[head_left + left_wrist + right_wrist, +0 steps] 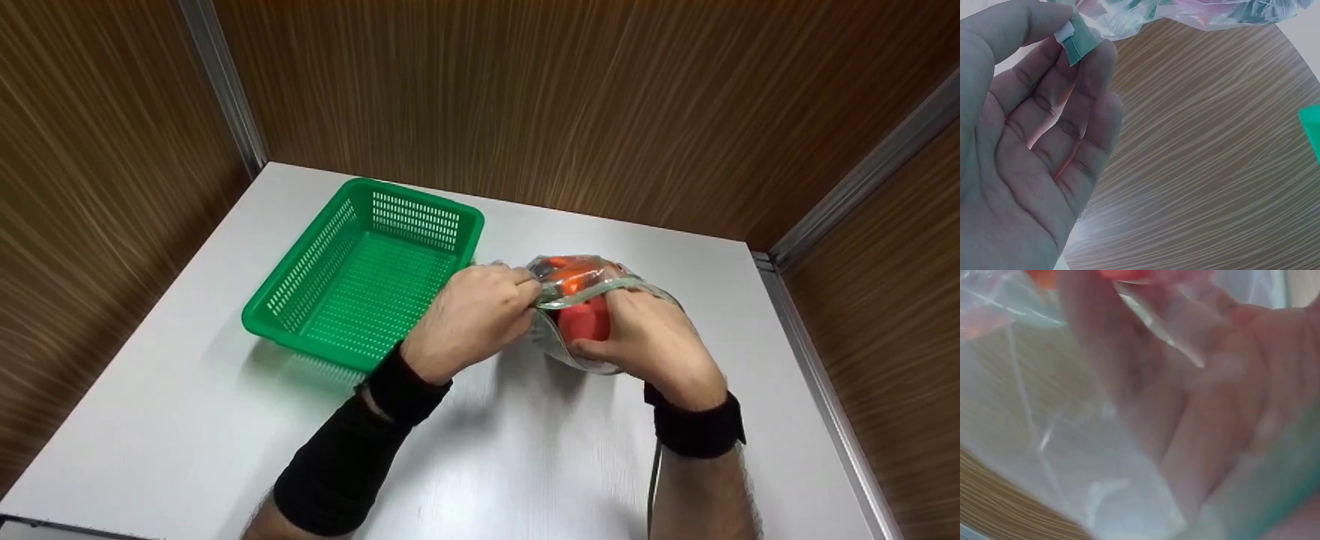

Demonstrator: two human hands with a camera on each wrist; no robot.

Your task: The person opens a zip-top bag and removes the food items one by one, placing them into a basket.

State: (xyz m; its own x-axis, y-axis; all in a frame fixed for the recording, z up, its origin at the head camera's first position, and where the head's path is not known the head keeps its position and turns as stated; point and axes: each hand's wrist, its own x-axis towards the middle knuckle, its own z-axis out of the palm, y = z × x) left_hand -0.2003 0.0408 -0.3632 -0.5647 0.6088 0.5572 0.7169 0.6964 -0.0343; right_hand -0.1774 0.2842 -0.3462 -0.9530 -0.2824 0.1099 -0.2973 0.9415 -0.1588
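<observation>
A clear plastic bag (546,337) with a green-edged opening is held above the white table, right of the basket. My left hand (484,311) pinches the green edge (1079,44) between thumb and forefinger; its other fingers are loosely bent in the left wrist view. My right hand (652,337) reaches inside the bag's mouth and grips a smooth red object (586,321), thumb on its near side. What kind of object it is cannot be made out. Orange items (574,282) show through the plastic beyond it. The right fingertips are mostly hidden, and the right wrist view is blurred.
A green perforated plastic basket (360,277) stands left of the bag, with its bare bottom showing. Wood-grain panels (510,97) enclose the white table (172,397) at the back and both sides. A thin dark cord (654,480) hangs by the right wrist.
</observation>
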